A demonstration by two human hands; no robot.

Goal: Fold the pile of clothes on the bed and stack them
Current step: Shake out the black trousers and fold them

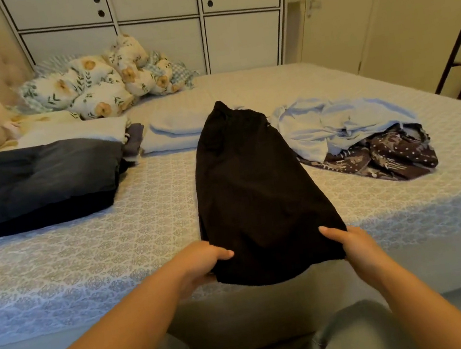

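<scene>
Black garment (255, 188): lies lengthwise on the bed (145, 218), near hem pinched at both corners, likely for the next fold.
Left hand (204, 264): thumb on top, fingers curled beneath the hem.
Right hand (352, 245): gripping likewise.
Beyond the fingers: unfolded pile (359, 136) right, folded stack (37, 180) left.

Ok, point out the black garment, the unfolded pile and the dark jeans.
black garment (255, 188): head view, middle of the cloth.
unfolded pile (348, 122): head view, pale blue piece on top.
dark jeans (36, 178): head view, top face of the fold.
</scene>
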